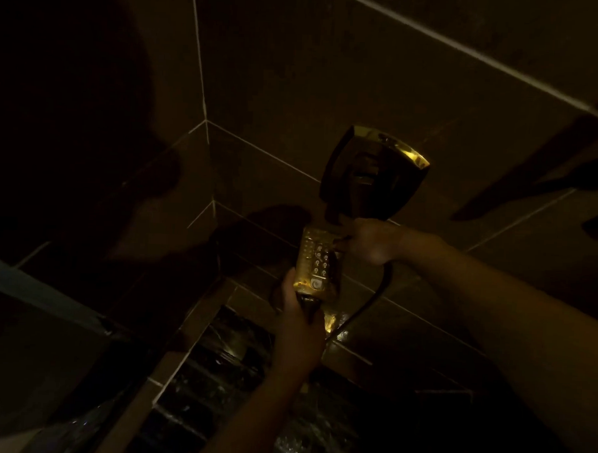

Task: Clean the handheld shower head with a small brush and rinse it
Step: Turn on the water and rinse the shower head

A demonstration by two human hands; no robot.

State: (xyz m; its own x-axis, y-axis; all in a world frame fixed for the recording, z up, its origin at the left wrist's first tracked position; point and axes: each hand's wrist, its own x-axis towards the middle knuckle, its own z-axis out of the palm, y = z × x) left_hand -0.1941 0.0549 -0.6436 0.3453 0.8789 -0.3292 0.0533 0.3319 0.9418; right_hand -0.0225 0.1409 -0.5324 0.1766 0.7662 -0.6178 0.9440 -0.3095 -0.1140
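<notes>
There is only one view, from a camera worn on the person's head. It looks forward and down into a dim tiled corner, and the wall corner seam (pixel 203 95) can serve as the landmark. The camera stands to the right of this seam and above it, close to the walls, so the tiles fill nearly all of the picture. The floor drain grate (pixel 216 370) lies below the seam, near the lower middle of the frame. Both forearms enter from the bottom and the right (the lens is wide, so straight grout lines look bent). No second view exists, so nothing is shared.
</notes>
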